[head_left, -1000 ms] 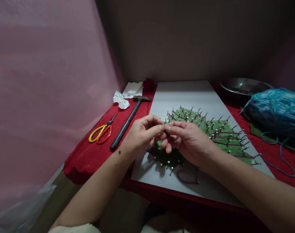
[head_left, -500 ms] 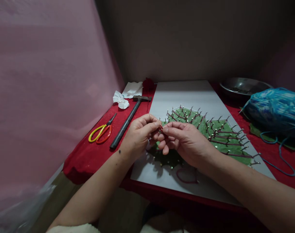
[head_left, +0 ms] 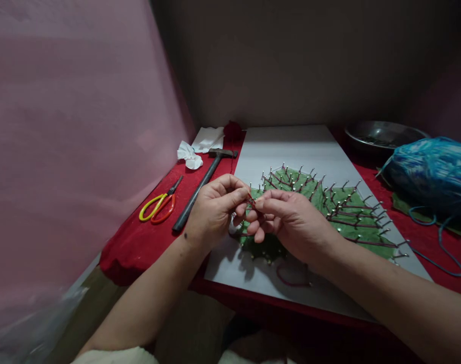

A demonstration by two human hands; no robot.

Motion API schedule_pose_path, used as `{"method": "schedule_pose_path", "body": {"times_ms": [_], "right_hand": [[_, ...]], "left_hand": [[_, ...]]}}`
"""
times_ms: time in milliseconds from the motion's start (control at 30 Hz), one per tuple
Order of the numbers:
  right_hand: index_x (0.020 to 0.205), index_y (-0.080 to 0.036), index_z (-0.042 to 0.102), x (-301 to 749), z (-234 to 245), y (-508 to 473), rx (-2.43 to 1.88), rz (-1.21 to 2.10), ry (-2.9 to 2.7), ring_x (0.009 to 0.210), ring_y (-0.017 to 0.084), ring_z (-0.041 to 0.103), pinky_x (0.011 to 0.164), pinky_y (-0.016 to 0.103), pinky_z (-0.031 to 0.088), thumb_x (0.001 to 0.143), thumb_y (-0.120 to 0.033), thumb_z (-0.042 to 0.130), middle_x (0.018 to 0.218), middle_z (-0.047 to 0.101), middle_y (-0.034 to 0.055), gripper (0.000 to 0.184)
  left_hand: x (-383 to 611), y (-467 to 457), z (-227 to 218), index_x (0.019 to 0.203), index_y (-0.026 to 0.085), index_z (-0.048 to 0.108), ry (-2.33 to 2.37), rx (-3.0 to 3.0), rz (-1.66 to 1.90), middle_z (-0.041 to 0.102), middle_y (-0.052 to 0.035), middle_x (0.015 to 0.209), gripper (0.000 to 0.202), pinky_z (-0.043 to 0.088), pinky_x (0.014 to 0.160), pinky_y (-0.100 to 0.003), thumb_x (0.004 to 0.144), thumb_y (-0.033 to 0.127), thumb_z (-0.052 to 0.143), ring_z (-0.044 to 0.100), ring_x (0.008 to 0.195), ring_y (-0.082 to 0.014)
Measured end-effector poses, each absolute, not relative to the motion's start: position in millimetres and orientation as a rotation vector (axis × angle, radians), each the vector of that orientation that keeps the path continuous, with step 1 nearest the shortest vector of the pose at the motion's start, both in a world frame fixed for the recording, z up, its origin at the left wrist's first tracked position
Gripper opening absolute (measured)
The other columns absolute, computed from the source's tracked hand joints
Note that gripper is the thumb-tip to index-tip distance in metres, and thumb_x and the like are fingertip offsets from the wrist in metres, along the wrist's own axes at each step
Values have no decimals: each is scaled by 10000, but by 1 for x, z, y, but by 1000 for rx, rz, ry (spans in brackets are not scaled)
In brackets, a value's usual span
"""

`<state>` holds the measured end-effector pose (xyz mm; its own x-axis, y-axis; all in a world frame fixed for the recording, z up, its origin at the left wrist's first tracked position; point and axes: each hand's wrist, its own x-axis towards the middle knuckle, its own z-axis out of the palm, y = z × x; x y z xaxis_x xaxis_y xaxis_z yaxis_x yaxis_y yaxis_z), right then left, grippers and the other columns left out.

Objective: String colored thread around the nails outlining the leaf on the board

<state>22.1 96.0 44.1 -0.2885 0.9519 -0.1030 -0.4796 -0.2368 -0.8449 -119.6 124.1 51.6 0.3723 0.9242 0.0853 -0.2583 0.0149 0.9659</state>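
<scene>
Fingertip to fingertip, my two hands meet over the lower left of a green leaf shape (head_left: 309,191) studded with many nails. My left hand (head_left: 220,205) pinches dark red yarn (head_left: 252,200) between thumb and forefinger. The same yarn is pinched by my right hand (head_left: 294,215), its other fingers curled beneath. Dark red strands (head_left: 353,223) run between nails on the leaf, which lies on a white board (head_left: 287,141). A loose loop of yarn (head_left: 285,280) rests near the board's front edge. My hands hide part of the leaf.
Left of the board, on red cloth (head_left: 139,253), lie a hammer (head_left: 194,202), yellow-and-orange scissors (head_left: 162,202), crumpled tissue (head_left: 190,155) and a red yarn ball (head_left: 233,129). At right are a metal bowl (head_left: 385,126) and blue yarn (head_left: 435,167); pink sheeting (head_left: 71,126) hangs at left.
My fingertips have drawn slightly apart, so more of the red yarn shows between them. My left hand has shifted a little up and left.
</scene>
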Motion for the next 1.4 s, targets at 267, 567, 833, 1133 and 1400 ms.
{"method": "schedule_pose_path", "body": {"times_ms": [267, 567, 833, 1133, 1400], "right_hand": [[654, -135, 574, 23, 50, 95, -773, 1727, -897, 506, 137, 620, 449, 239, 497, 734, -195, 631, 665, 660, 52, 115], [733, -164, 676, 34, 55, 98, -860, 1488, -818, 423, 20, 371, 364, 179, 235, 667, -259, 748, 590, 533, -43, 136], [728, -151, 678, 28, 50, 98, -846, 1545, -784, 463, 27, 313, 407, 205, 206, 659, -266, 754, 608, 507, -32, 154], [695, -136, 681, 27, 52, 97, -774, 1613, -732, 520, 71, 462, 463, 235, 369, 635, -135, 683, 718, 602, 23, 59], [748, -171, 685, 26, 51, 97, -801, 1544, -813, 536, 61, 470, 472, 222, 381, 617, -198, 755, 759, 596, -6, 151]], "left_hand": [[-119, 125, 55, 766, 147, 533, 709, 1230, 1101, 485, 56, 480, 109, 347, 402, -161, 808, 204, 616, 437, 417, -49], [-118, 129, 58, 1001, 136, 561, 644, 1204, 884, 601, -21, 716, 265, 431, 350, -178, 827, 331, 601, 597, 517, -117], [-118, 125, 57, 848, 146, 570, 741, 1298, 858, 568, 26, 618, 156, 384, 348, -139, 770, 245, 661, 534, 457, -68], [-120, 124, 60, 735, 147, 545, 885, 1269, 829, 490, 57, 452, 177, 239, 293, -126, 755, 280, 661, 395, 331, -37], [-120, 125, 59, 672, 149, 541, 865, 1300, 853, 424, 71, 423, 215, 224, 319, -137, 747, 301, 673, 317, 339, -21]]}}
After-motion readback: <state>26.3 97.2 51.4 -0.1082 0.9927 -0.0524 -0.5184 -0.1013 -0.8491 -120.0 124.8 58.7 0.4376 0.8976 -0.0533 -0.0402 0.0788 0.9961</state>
